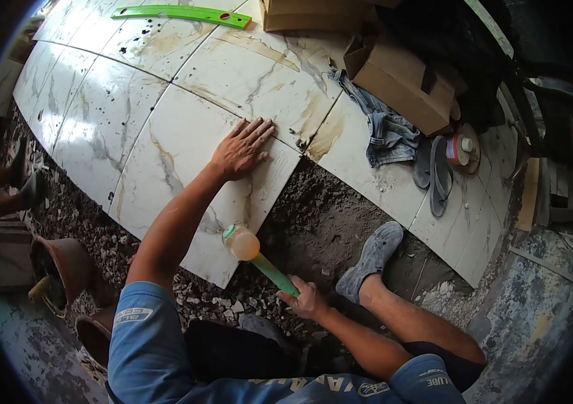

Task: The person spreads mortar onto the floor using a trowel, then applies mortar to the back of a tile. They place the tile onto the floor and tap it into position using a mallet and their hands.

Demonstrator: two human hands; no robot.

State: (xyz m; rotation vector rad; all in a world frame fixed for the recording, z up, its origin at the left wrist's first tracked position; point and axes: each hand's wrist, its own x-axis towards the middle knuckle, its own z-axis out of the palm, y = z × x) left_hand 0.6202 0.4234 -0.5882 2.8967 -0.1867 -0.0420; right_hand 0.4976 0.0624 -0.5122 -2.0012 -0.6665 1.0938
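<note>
My left hand point(241, 149) lies flat with fingers stretched out on a white marble-patterned floor tile point(172, 151), near its far right corner. In my right hand point(307, 299) is a mallet point(274, 275), gripped by its green handle. Its pale, partly see-through head overlaps the near part of the same tile in this view. Right of that tile's edge lies a bed of dark, damp mortar or sand point(327, 215), with loose rubble along the near side.
A green spirit level point(182, 13) lies on the far tiles. At the right are cardboard boxes point(401, 84), denim cloth point(389, 135), flip-flops point(440, 175) and a round container point(460, 149). Buckets point(64, 266) stand at the left. Another person's feet point(30, 188) show at the left edge.
</note>
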